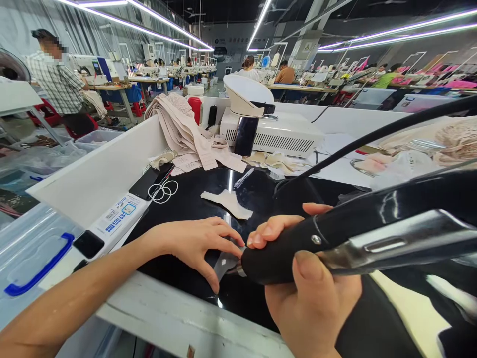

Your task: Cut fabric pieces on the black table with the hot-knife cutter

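Observation:
My right hand (316, 298) is wrapped round a thick black handheld tool (286, 248) with a silver lever (402, 238) along its side. The tool points left, its metal tip low over the glossy black work surface (182, 219). Beside that tip, my left hand (197, 243) has thumb and fingers apart, the fingertips at a small translucent piece (223, 263). A small cream fabric piece (229, 203) lies just beyond my hands. Another cream piece (410, 308) shows under my right forearm side. What exactly the tip touches is hard to make out.
A black cable (365, 134) arches over the right side. Pale fabric strips (186, 129), a phone (246, 135) and a white vented box (283, 136) stand at the back. Left lie a coiled white cord (163, 191) and a smartwatch-like black device (88, 243). A person (61, 79) sits far left.

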{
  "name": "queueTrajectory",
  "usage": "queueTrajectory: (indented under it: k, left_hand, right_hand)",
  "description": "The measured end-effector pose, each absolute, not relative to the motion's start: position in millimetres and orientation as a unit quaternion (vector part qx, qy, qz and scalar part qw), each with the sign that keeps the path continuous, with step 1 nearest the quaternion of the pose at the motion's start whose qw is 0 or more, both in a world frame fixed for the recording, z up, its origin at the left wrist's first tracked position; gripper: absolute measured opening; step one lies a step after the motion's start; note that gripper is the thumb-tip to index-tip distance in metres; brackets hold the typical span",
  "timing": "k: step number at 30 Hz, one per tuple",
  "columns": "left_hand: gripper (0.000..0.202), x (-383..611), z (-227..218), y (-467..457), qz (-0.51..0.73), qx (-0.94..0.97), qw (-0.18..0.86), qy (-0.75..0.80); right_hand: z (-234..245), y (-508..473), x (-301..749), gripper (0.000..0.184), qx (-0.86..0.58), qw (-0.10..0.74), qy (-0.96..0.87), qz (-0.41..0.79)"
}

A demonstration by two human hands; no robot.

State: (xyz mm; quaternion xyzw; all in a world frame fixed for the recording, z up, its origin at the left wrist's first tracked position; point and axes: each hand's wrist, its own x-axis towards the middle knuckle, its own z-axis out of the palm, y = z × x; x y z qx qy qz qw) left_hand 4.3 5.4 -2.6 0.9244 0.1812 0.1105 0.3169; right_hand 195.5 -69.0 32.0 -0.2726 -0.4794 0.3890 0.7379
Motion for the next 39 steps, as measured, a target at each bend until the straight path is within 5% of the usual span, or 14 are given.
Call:
queueTrajectory:
  k: [10,15,24,39]
  left_hand:
    - [0.060,8,-1,6,0.094,0.924,0.317,0.193]
    - [0.070,6,0,9,0.102,0.919,0.331,0.188]
    - [0.016,-1,-6,14,0.180,0.917,0.315,0.169]
    - [0.016,20,-17,-7,0.203,0.921,0.284,0.173]
  right_hand:
    - [30,-75,195,0.035,-0.282,0.717,-0.509,0.384]
    - [28,-73,199,0.038,-0.283,0.717,-0.509,0.382]
    - [33,-65,225,0.040,-0.321,0.747,-0.476,0.336]
    - [35,-53,249,0.041,-0.340,0.751,-0.481,0.300]
